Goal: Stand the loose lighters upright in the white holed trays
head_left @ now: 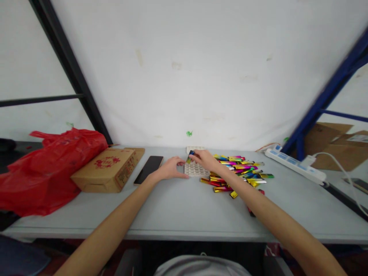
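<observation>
Prob. light, stiff, slick foil tube point(189, 156) at tray point(197, 170); best held mid-body. R hand point(204, 158) fingers pinch it; L hand point(170, 168) fingers parted, empty, left of tray.

So the right hand point(204, 158) has a small shiny blue-and-yellow foil-look stick point(189, 157) pinched in its fingertips, right over an off-white tray with a bumpy grid point(197, 170). Left hand point(172, 168) is at the tray's left side, thumb and fingers spread apart, can't really tell if it's touching. Just right of the tray there's a messy pile of metallic multicoloured flat sticks point(237, 174), partly behind the right forearm. Over on the left of the pale grey table point(175, 214): a black flat phone point(149, 170), a brown cardboard box with red print point(106, 168) and a crumpled red plastic bag point(57, 168). Far right, a long white power strip point(293, 165) with a plug in it.
</observation>
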Tool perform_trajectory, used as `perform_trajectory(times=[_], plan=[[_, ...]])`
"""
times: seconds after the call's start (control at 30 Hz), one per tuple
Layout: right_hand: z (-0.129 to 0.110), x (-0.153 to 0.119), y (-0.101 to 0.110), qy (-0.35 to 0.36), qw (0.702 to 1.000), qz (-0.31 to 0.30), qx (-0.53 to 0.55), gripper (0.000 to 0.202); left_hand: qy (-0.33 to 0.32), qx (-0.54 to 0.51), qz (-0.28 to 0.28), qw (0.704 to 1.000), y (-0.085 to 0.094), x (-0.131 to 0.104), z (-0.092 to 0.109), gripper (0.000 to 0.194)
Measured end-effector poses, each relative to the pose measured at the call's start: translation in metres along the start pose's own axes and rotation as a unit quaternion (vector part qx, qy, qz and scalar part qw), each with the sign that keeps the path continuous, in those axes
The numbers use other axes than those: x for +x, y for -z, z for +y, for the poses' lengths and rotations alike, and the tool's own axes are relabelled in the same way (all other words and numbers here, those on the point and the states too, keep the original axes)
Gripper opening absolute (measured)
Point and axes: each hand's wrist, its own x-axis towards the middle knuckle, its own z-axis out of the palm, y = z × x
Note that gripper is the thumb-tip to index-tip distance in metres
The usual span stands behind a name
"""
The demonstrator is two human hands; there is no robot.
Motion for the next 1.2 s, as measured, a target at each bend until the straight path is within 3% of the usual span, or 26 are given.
perform_trajectory(times=[0.33,0.43,0.53,0.63,0.77,0.87,0.93,1.03,1.2], plan=[[0.011,0.013,-0.017,0.017,0.998,-0.06,-0.019,0.02,0.008,-0.009,-0.002,1.0,-0.001,0.001,-0.002,0.075],[0.011,0.015,-0.01,0.013,0.998,-0.069,-0.003,0.02,0.006,-0.009,-0.004,1.0,0.0,0.001,0.0,0.074],[0.017,0.001,0.013,-0.002,0.999,-0.042,0.034,0.029,0.007,-0.013,-0.002,1.0,0.001,0.001,0.001,0.075],[0.022,-0.031,0.049,-0.03,0.999,0.0,0.041,0.032,0.013,-0.015,-0.009,1.0,0.001,0.001,0.002,0.078],[0.014,-0.093,0.098,-0.043,0.999,-0.02,-0.004,0.034,0.018,-0.024,-0.015,0.999,0.001,0.002,0.003,0.078],[-0.001,-0.145,0.115,-0.072,0.995,-0.024,-0.062,0.034,0.021,-0.026,-0.019,0.999,0.003,0.001,0.004,0.077],[-0.011,-0.178,0.113,-0.108,0.99,-0.021,-0.094,0.031,0.02,-0.022,-0.022,0.999,0.003,0.001,0.005,0.077],[-0.019,-0.219,0.093,-0.171,0.978,-0.001,-0.12,0.024,0.016,-0.013,-0.025,0.999,0.004,0.001,0.007,0.077],[-0.018,-0.252,0.044,-0.205,0.954,0.069,-0.208,0.021,0.018,-0.009,-0.019,1.0,0.004,0.001,0.007,0.077]])
